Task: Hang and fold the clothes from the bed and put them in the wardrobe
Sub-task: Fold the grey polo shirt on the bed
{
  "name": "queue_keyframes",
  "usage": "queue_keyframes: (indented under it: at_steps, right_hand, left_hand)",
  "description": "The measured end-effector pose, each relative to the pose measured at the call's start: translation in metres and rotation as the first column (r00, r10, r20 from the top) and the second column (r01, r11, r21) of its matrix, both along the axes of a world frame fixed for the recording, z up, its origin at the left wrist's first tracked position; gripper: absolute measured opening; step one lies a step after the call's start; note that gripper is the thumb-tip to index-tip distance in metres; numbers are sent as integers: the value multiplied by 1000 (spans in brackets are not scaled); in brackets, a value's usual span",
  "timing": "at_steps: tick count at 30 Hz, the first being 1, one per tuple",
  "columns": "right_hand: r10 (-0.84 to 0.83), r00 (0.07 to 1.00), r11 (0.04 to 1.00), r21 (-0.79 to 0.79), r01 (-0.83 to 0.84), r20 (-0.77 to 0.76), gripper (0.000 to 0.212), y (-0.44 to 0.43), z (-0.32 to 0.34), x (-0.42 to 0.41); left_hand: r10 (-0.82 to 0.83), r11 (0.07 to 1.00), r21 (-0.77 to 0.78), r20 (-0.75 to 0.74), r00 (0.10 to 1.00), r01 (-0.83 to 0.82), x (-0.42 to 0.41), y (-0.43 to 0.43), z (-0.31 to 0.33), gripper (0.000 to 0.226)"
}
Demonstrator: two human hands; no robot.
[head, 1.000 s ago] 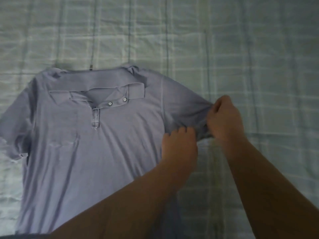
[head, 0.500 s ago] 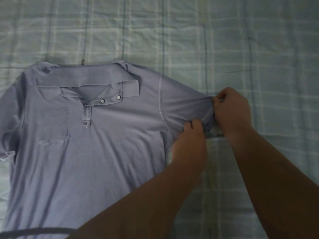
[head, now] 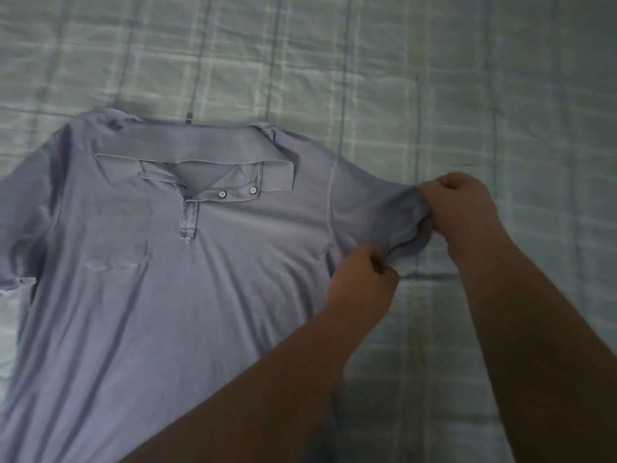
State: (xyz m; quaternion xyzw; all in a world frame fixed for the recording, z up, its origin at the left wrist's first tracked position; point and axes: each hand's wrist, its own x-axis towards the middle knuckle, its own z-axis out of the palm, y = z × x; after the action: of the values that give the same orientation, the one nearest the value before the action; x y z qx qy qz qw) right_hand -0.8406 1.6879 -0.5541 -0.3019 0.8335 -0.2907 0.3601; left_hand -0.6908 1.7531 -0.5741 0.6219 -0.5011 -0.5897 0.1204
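Observation:
A lavender polo shirt (head: 173, 295) lies face up on the bed, collar toward the far side, two white buttons showing at the open placket. Its right-hand sleeve (head: 374, 212) is pulled out sideways. My right hand (head: 460, 205) pinches the sleeve's outer hem at the top edge. My left hand (head: 364, 282) pinches the same sleeve's lower edge near the underarm. The shirt's other sleeve runs off the left edge of the view. My forearms cover part of the shirt's lower right side.
The bed is covered by a pale green checked sheet (head: 434, 78) that fills the whole view around the shirt. A small dark tag (head: 188, 121) lies just beyond the collar.
Both hands have kept hold of the sleeve and drawn it out flatter to the right. The view has shifted, so the shirt sits lower and more to the right.

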Motion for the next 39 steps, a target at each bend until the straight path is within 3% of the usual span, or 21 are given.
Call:
queue_keyframes:
  at_steps: [3, 7, 10, 13, 16, 22, 27, 31, 33, 36, 39]
  right_hand:
    - [-44, 977, 996, -68, 60, 209, 15, 3, 19, 41]
    - [70, 987, 985, -168, -46, 142, 18, 1, 27, 113]
    - [189, 976, 974, -146, -173, 107, 22, -5, 18, 168]
    - [274, 957, 960, -84, -266, 94, 6, -8, 0, 210]
    - [358, 933, 934, -31, -357, 42, 20, -4, -10, 233]
    - [422, 896, 882, -168, -441, -139, 42, 19, -13, 237]
    - [255, 900, 910, -228, -347, -353, 29, 38, -26, 211]
    - [238, 866, 908, -218, -359, -439, 27, 32, -44, 195]
    - [252, 885, 917, -197, -348, -391, 34, 24, -49, 189]
    - [253, 939, 936, -187, -299, -233, 42, 16, -49, 186]
    - [102, 987, 940, -336, -56, 123, 45, 14, -43, 188]
  left_hand:
    - [79, 997, 22, -47, 996, -78, 30, 4, 10, 25]
    - [177, 984, -1, 10, 984, -177, 89, 7, 14, 21]
    - [189, 980, 59, 64, 980, -192, 135, 7, 12, 11]
    - [156, 979, 115, 113, 981, -169, 172, 7, 4, 8]
    - [167, 975, 129, 97, 981, -179, 198, 2, -5, 10]
    - [225, 969, 74, 134, 965, -236, 229, -4, -10, 13]
    - [119, 992, -62, 114, 986, -112, 229, -34, 1, 15]
    - [-32, 975, -220, 64, 997, 45, 206, -74, 2, 31]
    - [-112, 942, -307, 94, 989, 136, 191, -91, -2, 43]
    - [-158, 889, -416, 113, 981, 191, 164, -112, -4, 40]
    - [-262, 872, -398, 111, 959, 284, 140, -128, -10, 25]
